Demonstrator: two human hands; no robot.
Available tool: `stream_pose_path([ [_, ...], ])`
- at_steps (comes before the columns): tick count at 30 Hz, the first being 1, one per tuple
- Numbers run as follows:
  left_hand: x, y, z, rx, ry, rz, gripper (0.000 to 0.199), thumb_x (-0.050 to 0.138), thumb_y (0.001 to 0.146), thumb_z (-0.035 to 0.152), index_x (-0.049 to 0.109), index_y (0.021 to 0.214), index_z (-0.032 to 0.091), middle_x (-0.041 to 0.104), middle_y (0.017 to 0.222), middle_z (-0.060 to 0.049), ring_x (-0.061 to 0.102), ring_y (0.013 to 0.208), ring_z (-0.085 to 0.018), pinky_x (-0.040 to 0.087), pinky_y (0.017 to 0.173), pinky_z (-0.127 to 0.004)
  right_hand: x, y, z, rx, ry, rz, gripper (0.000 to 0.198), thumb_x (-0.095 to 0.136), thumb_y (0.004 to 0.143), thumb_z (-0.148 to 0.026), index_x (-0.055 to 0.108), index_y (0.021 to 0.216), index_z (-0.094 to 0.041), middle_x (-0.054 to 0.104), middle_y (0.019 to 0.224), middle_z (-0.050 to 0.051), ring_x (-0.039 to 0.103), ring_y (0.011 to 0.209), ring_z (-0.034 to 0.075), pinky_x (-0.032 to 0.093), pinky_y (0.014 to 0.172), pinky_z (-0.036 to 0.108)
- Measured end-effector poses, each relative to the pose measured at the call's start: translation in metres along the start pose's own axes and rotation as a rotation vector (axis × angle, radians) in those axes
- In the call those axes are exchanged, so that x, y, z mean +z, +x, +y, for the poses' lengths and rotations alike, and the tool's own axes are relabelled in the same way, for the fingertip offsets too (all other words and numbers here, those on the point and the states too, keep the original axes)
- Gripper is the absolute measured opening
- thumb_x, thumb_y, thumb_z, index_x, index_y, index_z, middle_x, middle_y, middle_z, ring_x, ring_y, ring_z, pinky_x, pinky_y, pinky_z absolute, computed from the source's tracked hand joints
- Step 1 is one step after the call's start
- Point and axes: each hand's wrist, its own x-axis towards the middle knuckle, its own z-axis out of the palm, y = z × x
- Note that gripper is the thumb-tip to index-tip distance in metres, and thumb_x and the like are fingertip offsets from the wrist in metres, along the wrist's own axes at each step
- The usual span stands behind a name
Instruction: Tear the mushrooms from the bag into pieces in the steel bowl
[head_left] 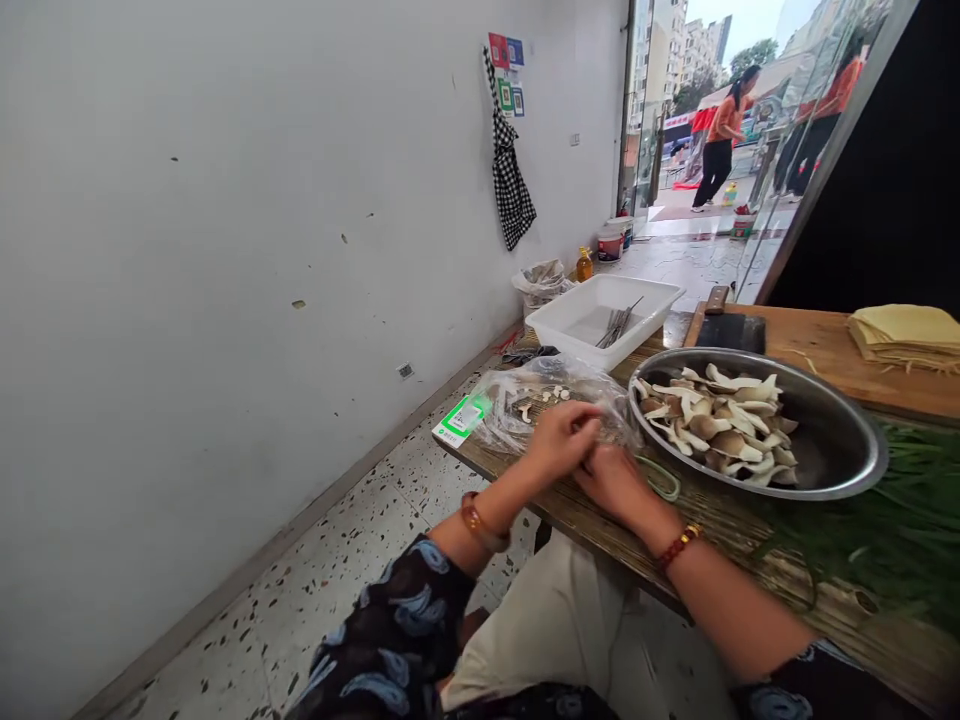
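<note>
My left hand [562,442] and my right hand [613,482] meet at the table's near edge, fingers curled in and touching. Whatever lies between the fingers is hidden. Just beyond them a clear plastic bag [510,385] lies crumpled on the table, with small pale mushroom pieces [556,394] in or on it. To the right of my right hand stands an oval steel basin [832,455], partly filled with torn oyster mushrooms [724,420]. A pale green loop of cord or stem [664,480] rests beside my right wrist.
Behind the bag is a white plastic tray [577,325] with thin metal skewers [619,325]. A cleaver [724,330] and stacked tofu sheets [907,335] lie on a cutting board [810,345]. Green leaves [900,520] spread at right. A person [724,135] is outside the doorway.
</note>
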Motion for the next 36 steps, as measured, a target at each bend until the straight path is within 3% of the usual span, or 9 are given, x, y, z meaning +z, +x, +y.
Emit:
stream_pose_path([
  [4,-0.044,0.009,-0.063,-0.237,0.349,0.043,0.026,0.052,0.081,0.013,0.074,0.094,0.015,0.074,0.095,-0.009,0.065,0.087,-0.020,0.049,0.083,-0.032,-0.012,-0.001,-0.008,-0.070,-0.025,-0.020,0.023,0.047,0.092,-0.023,0.069,0.098,-0.021,0.071,0.097,0.007,0.064,0.091,0.022,0.044,0.078,0.031],
  [8,-0.070,0.037,-0.096,-0.277,0.433,0.037,0.034,0.048,0.080,0.006,0.074,0.101,0.013,0.072,0.106,-0.013,0.063,0.101,-0.024,0.044,0.093,-0.035,-0.016,0.000,-0.012,-0.065,-0.022,-0.020,0.021,0.049,0.091,-0.021,0.069,0.096,-0.021,0.070,0.093,0.006,0.064,0.086,0.019,0.042,0.075,0.028],
  [10,-0.073,0.049,-0.105,-0.288,0.447,0.020,0.035,0.049,0.079,0.006,0.074,0.102,0.015,0.071,0.109,-0.011,0.062,0.105,-0.024,0.043,0.095,-0.033,-0.016,0.000,-0.011,-0.071,-0.008,-0.016,0.021,0.049,0.091,-0.021,0.069,0.095,-0.021,0.070,0.092,0.005,0.063,0.086,0.019,0.042,0.075,0.027],
  [17,-0.059,0.074,-0.131,-0.412,0.455,0.006,0.018,0.061,0.077,0.023,0.077,0.083,0.016,0.074,0.091,-0.013,0.062,0.101,-0.029,0.043,0.089,-0.033,-0.015,0.000,-0.011,-0.085,-0.008,-0.007,0.021,0.048,0.091,-0.019,0.068,0.097,-0.020,0.070,0.094,0.006,0.063,0.089,0.018,0.042,0.078,0.027],
  [22,-0.054,0.083,-0.134,-0.371,0.355,0.057,0.022,0.070,0.069,0.029,0.075,0.088,0.019,0.073,0.093,-0.011,0.061,0.097,-0.029,0.044,0.086,-0.035,-0.018,0.000,-0.014,-0.077,-0.026,-0.019,0.020,0.049,0.092,-0.020,0.069,0.093,-0.020,0.070,0.091,0.005,0.063,0.085,0.019,0.042,0.075,0.027],
  [28,-0.055,0.079,-0.119,-0.253,0.182,0.100,0.014,0.066,0.067,0.015,0.071,0.080,0.015,0.070,0.082,-0.006,0.060,0.082,-0.020,0.046,0.079,-0.032,-0.014,0.000,-0.011,-0.095,-0.006,0.022,0.020,0.049,0.090,-0.019,0.069,0.092,-0.020,0.070,0.089,0.005,0.064,0.082,0.020,0.043,0.072,0.029],
  [32,-0.057,0.057,-0.099,-0.183,0.075,0.103,0.022,0.061,0.065,0.007,0.070,0.084,0.015,0.070,0.086,-0.005,0.060,0.080,-0.017,0.047,0.078,-0.029,-0.005,0.003,-0.003,-0.117,0.124,0.075,0.019,0.050,0.089,-0.018,0.069,0.090,-0.020,0.070,0.089,0.005,0.064,0.082,0.020,0.045,0.074,0.030],
  [36,-0.058,0.022,-0.076,-0.169,-0.180,0.049,0.020,0.062,0.066,0.011,0.069,0.085,0.013,0.067,0.076,-0.003,0.057,0.066,-0.012,0.044,0.064,-0.024,0.001,0.010,0.004,-0.090,0.357,0.286,0.018,0.050,0.087,-0.018,0.067,0.094,-0.017,0.069,0.089,0.008,0.063,0.085,0.020,0.048,0.079,0.034],
])
